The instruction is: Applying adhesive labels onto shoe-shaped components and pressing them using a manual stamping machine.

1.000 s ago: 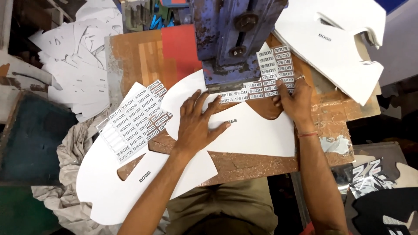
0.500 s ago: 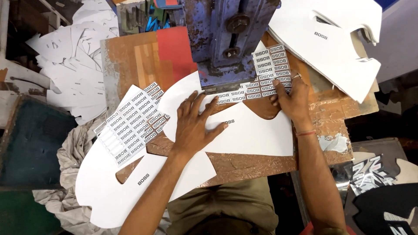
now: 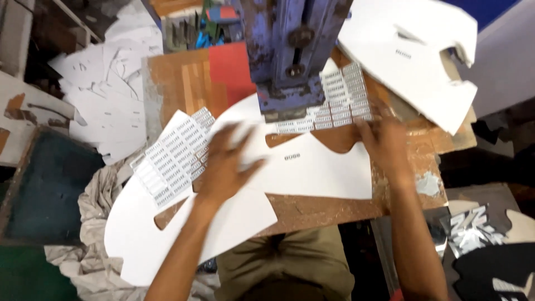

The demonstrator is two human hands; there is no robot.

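Note:
My left hand [image 3: 225,167] lies flat with fingers spread on a large white cut sheet [image 3: 312,167] that covers the worn wooden board [image 3: 317,206]. My right hand [image 3: 384,145] presses the sheet's right part, near a strip of small printed labels [image 3: 340,103]. Both hands are blurred by motion. Above the sheet stands a blue, chipped metal press head [image 3: 292,56]. A second sheet of small labels [image 3: 175,156] lies to the left of my left hand, on top of another white cut piece [image 3: 145,234].
More white cut pieces [image 3: 412,61] are stacked at the upper right. White scraps [image 3: 106,95] pile up at the upper left. A dark tray [image 3: 50,189] sits at the left, crumpled cloth [image 3: 95,223] beside it. Black printed pieces [image 3: 485,245] lie at the lower right.
Both hands have slid the white sheet slightly leftward under the press head and are now blurred. My left hand sits lower on the sheet than before.

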